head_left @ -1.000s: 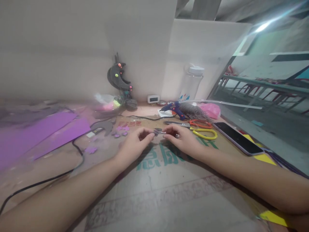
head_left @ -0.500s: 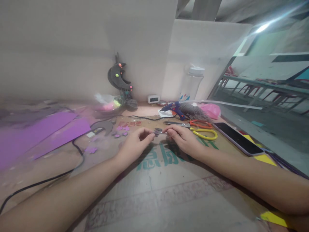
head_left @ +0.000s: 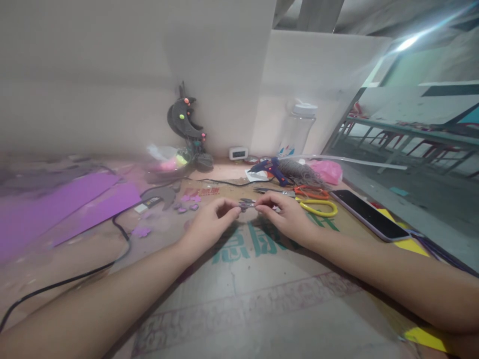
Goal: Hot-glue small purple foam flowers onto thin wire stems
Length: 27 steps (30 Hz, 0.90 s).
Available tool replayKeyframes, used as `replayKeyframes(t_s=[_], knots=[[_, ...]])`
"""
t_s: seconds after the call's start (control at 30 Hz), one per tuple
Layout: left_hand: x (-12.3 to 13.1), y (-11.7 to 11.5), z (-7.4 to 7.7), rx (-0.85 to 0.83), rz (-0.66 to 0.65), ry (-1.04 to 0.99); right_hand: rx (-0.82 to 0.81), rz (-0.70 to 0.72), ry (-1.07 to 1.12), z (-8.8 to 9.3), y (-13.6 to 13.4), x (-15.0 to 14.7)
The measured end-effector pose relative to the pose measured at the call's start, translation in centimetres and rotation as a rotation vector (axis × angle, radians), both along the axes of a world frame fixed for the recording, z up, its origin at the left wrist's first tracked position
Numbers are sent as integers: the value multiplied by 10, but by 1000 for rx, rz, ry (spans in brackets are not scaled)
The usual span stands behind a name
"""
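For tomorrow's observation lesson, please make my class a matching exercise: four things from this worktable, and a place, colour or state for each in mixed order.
1. small piece
2. phone
3. glue gun
4. bottle

A. upright, with a pale lid
B. flat, dark screen up
C. between the fingertips of the left hand and the right hand
D. dark blue

Pairs: 1-C, 2-B, 3-D, 4-A

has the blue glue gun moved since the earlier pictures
No, the blue glue gun shows no visible shift: it lies just right of the small white display, as before.
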<state>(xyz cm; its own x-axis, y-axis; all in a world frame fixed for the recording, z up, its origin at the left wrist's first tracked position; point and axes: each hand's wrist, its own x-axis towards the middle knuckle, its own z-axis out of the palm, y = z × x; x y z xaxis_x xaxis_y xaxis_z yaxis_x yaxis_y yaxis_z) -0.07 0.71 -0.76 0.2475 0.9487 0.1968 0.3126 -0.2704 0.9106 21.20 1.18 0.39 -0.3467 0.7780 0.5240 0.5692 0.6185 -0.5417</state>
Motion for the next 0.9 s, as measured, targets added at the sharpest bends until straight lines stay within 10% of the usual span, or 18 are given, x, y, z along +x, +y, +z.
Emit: replayKeyframes(t_s=[0.53, 0.9], knots=[[0, 1, -2, 7, 1, 7, 57, 145, -151, -1, 1, 5], [2, 2, -5, -12, 11, 13, 206, -304, -67, 6, 66, 60]])
